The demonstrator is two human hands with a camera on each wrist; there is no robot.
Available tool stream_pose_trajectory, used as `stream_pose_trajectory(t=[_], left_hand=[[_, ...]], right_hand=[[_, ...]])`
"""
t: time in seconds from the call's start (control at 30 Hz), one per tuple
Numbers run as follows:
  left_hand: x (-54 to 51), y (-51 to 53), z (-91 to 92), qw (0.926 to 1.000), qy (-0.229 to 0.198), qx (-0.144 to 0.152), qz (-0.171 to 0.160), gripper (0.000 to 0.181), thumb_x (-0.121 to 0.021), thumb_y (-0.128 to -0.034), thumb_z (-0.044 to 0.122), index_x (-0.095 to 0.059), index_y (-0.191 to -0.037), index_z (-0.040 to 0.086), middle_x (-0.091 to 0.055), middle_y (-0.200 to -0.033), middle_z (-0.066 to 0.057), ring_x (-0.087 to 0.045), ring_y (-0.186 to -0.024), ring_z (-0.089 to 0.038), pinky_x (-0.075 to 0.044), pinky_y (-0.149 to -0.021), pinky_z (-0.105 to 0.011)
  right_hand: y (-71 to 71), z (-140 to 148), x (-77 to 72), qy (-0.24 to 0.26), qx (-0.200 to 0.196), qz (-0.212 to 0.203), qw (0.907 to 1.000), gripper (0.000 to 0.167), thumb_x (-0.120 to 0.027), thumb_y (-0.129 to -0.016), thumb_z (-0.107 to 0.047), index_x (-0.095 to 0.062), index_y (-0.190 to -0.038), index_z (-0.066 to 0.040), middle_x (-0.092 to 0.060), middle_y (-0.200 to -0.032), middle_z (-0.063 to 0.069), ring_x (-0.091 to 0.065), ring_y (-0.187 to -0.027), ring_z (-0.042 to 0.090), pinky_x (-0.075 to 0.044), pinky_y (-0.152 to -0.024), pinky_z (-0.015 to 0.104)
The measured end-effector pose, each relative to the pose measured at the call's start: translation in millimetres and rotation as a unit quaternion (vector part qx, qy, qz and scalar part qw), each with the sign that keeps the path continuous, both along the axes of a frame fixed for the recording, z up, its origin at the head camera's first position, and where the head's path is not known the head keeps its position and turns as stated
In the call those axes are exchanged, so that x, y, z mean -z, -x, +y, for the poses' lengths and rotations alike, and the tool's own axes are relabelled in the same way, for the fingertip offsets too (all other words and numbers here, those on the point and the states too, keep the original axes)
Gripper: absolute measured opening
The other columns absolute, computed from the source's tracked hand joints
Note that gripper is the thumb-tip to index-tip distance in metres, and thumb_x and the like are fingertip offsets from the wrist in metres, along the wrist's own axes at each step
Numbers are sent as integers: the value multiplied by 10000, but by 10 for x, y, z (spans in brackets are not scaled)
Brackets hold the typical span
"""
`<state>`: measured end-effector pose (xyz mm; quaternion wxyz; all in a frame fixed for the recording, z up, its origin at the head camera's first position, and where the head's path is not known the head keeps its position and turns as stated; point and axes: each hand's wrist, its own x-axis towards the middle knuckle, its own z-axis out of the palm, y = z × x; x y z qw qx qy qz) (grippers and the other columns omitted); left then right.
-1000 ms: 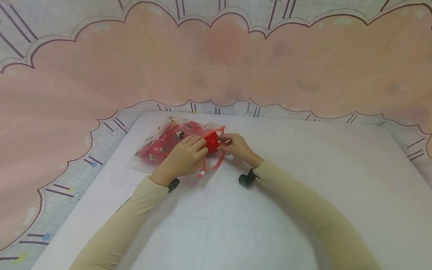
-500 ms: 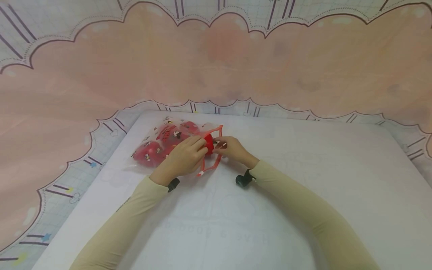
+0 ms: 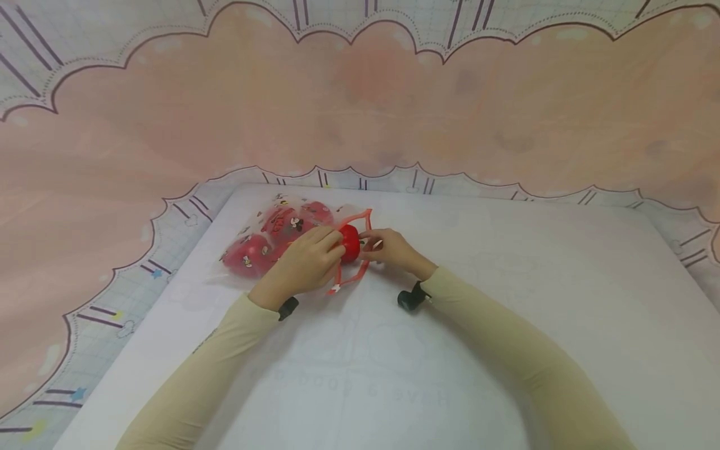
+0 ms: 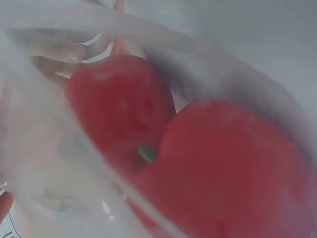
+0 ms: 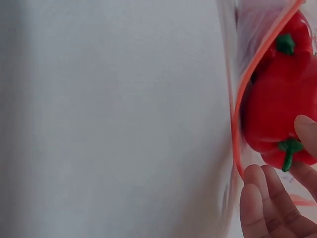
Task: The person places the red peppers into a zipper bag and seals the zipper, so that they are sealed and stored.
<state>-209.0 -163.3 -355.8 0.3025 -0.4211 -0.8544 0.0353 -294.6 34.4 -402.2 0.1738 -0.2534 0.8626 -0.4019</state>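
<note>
A clear printed plastic bag [image 3: 214, 278] with a red-orange rim [image 3: 360, 275] lies on the table, its mouth to the right. My left hand [image 3: 309, 259] lies over the bag near its mouth, fingers curled at the rim. Red bell peppers with green stems are inside; the left wrist view shows one pepper [image 4: 124, 99] beside a larger one [image 4: 233, 168] through the plastic. At the mouth sits a red bell pepper [image 5: 277, 109], stem outward. My right hand [image 3: 394, 250] pinches it near the stem, thumb on its side, the remaining fingers extended below.
A white table [image 3: 506, 281] carries the bag towards its far left. Behind it hangs a pink patterned cloth [image 3: 394, 112]. Black wrist cameras [image 3: 412, 299] sit beneath both wrists.
The pepper at the mouth slid left into the bag with my right hand, then came slightly back right. My left hand stayed in place; the bag's filled end shifted a little left.
</note>
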Motion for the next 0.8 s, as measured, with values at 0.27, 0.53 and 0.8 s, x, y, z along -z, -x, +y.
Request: stream_pose_trajectory(t=[0.27, 0.53, 0.8], left_hand=[[-13, -24, -2, 9995, 136, -201, -192, 220, -751, -739, 182, -698, -911, 57, -661, -1012, -113, -598, -988, -275, -520, -919, -379], [-19, -65, -3, 9992, 132, -184, -344, 226, -750, -749, 190, -697, -930, 65, -665, -1117, -128, -595, -1047, -317, -506, -938, -417], [3, -87, -7, 9993, 116, -182, -321, 278, -751, -742, 208, -703, -977, 68, -633, -1199, -144, -577, -1087, -330, -503, -941, -423]], right_hand=[[28, 154, -71, 139, -68, 165, 9997, 499, -709, -821, -135, -554, -1295, -101, -655, -1104, 156, -649, -891, 250, -543, -681, 253], [122, 304, -234, 217, 83, 606, 9979, 479, -699, -832, -145, -556, -1286, -94, -646, -1149, 167, -640, -1009, 296, -537, -890, 381], [284, 313, -296, 141, 323, 1115, 9931, 452, -694, -838, -141, -562, -1268, -95, -622, -1202, 160, -613, -1061, 284, -517, -929, 393]])
